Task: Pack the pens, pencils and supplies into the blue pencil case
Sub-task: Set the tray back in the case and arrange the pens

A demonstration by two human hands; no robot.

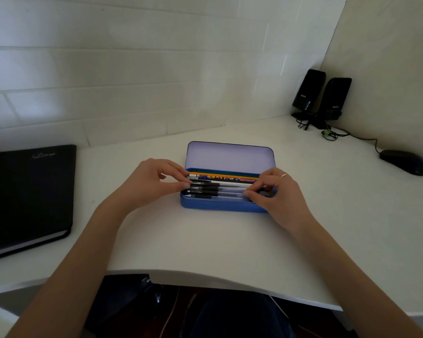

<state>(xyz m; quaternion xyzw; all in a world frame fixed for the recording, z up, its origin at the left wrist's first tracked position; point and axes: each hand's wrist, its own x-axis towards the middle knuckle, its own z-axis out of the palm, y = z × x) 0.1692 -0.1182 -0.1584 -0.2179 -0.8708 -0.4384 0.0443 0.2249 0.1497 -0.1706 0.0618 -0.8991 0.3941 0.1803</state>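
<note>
The blue pencil case (pixel 220 206) lies open in the middle of the white desk, its pale lid (pixel 230 157) standing up at the back. Inside lie several black-capped clear pens (pixel 220 191) in front and coloured pencils (pixel 225 177) behind them. My left hand (pixel 154 182) is at the case's left end, fingertips on the pen caps. My right hand (pixel 276 191) is at the right end, fingers pinched on the pens' other ends. Both hands rest on the pens inside the case.
A black notebook (pixel 27 196) lies at the left of the desk (pixel 205 240). Two black speakers (pixel 322 98) with cables stand in the back right corner. A black mouse (pixel 404 162) sits at the far right. The desk's curved front edge is near me.
</note>
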